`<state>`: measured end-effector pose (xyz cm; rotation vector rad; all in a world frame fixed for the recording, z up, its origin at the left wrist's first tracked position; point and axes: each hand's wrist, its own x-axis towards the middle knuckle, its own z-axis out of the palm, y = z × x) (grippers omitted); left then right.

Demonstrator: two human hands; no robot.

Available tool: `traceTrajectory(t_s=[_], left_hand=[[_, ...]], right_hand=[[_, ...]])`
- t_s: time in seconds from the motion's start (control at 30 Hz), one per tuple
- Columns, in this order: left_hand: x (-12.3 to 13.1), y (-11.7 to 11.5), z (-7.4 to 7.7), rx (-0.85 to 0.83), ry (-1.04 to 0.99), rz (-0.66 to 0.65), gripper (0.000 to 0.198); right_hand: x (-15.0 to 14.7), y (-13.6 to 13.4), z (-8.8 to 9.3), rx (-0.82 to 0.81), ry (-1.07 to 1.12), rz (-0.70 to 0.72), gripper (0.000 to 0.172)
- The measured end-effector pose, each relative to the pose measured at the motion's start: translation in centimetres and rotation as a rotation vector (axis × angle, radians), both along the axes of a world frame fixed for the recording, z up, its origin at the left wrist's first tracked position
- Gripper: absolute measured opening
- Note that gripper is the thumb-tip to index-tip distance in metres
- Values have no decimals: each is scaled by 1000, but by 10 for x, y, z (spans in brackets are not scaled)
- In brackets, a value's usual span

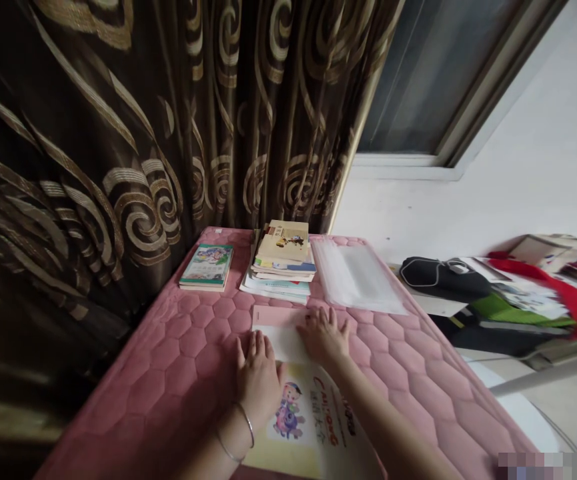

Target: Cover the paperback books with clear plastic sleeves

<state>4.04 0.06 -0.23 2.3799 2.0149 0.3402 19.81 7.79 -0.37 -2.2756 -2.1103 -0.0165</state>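
A pale yellow booklet (295, 450) with a cartoon figure and red lettering lies before me on the pink quilted surface (198, 393). Beyond its printed part stretch a white section (281, 343) and a pink strip (278, 315); whether these belong to the booklet I cannot tell. My left hand (258, 377), with a bracelet at the wrist, rests at the left edge of the white section, fingers stretched forward. Fingers spread, my right hand (324, 337) presses down near the right edge of the white section and the pink strip. Neither hand grips anything.
Behind the booklet stands a stack of books (285, 250). A green-edged book (207, 267) lies to its left, clear plastic sheets (358, 273) to its right. A patterned curtain (248, 113) hangs at the back. A cluttered shelf (518, 293) is beyond the right edge.
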Motion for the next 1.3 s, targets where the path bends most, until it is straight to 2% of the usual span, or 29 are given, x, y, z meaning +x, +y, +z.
traceTrajectory(t_s=[0.1, 0.17, 0.27, 0.37, 0.43, 0.6, 0.87, 0.97, 1.07, 1.2, 1.3], left_hand=[[-3, 3, 1, 17, -7, -12, 52], [-5, 4, 3, 6, -19, -5, 52], [-7, 4, 5, -33, -39, 4, 51], [-8, 5, 6, -42, -44, 2, 51], [-8, 7, 5, -34, -44, 6, 52], [-7, 8, 0, -28, -46, 8, 55], [-8, 7, 3, -36, -59, -5, 54], [-8, 6, 9, -66, -55, -6, 53], [-8, 6, 13, -84, -54, -8, 54], [-9, 7, 10, -73, -43, 3, 55], [-10, 7, 6, -44, -29, -3, 53]], right_hand=[[-26, 7, 12, 65, 59, 114, 50], [-48, 15, 16, 45, 152, 129, 51], [-74, 30, 15, -20, 244, 122, 60], [-85, 46, 11, -37, 249, 118, 54], [-87, 57, 9, -33, 241, 113, 48], [-92, 72, 10, -16, 235, 95, 48], [-87, 36, 9, -37, 265, 144, 30], [-85, 37, 5, -46, 267, 129, 31], [-88, 52, 4, -28, 252, 103, 36], [-94, 69, 7, -15, 259, 82, 45], [-89, 61, 11, -1, 288, 132, 38]])
